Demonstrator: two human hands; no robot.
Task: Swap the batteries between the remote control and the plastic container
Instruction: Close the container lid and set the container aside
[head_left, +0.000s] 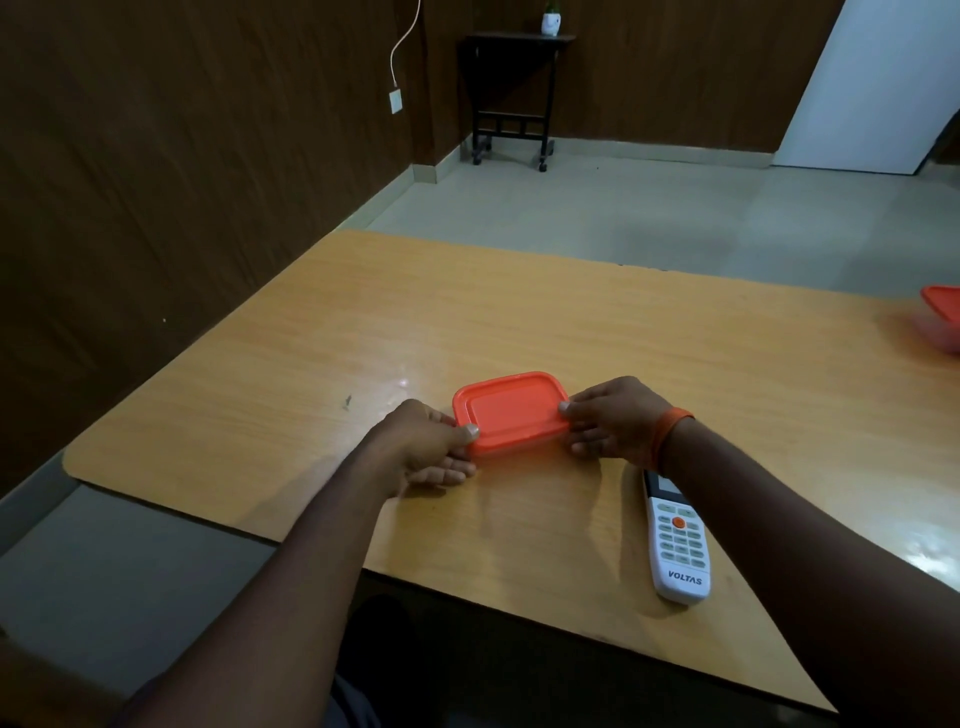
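Observation:
A small plastic container with an orange lid (511, 410) sits on the wooden table (363, 338), its lid on. My left hand (434, 447) grips its left end, thumb on the lid's rim. My right hand (615, 421) holds its right end, thumb on the lid edge. A white remote control (678, 540) lies face up on the table to the right, under my right forearm and near the front edge. No batteries are visible; the container's inside is hidden by the lid.
A second orange-lidded container (943, 317) sits at the table's far right edge. A dark wood wall runs along the left. A black wheeled side table (511, 98) with a small pot stands across the floor.

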